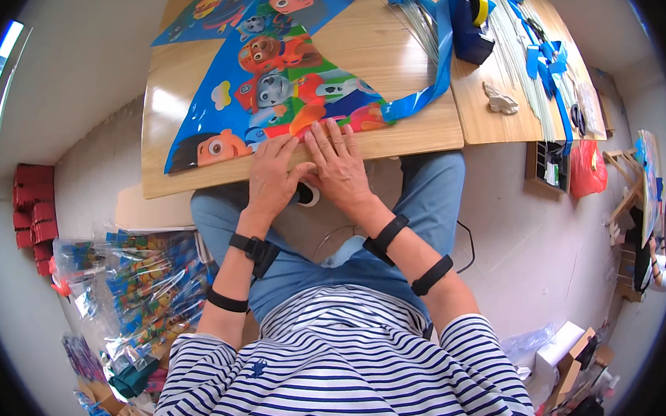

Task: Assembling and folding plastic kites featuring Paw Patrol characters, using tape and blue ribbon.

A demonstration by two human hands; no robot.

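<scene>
On the table point(358, 49), left hand point(274, 175) and right hand point(339, 163) atop cartoon sheet point(267, 93), its edge partly hidden; grip unclear

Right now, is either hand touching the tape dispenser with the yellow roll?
No, the left hand and right hand are at the printed sheet's near edge, apart from the tape dispenser.

The view is taken from the head of the person, by a wide fisheye camera which looks steeply down and a little forward. Nearest to it is the white cotton-like shirt with navy stripes point(354, 362), at the lower edge. Farther on, in the upper middle, come the left hand point(274, 175) and right hand point(341, 166), then the pale wooden tabletop point(350, 47). Toward the dark round rim, shapes bend and perhaps cannot be judged well.
</scene>
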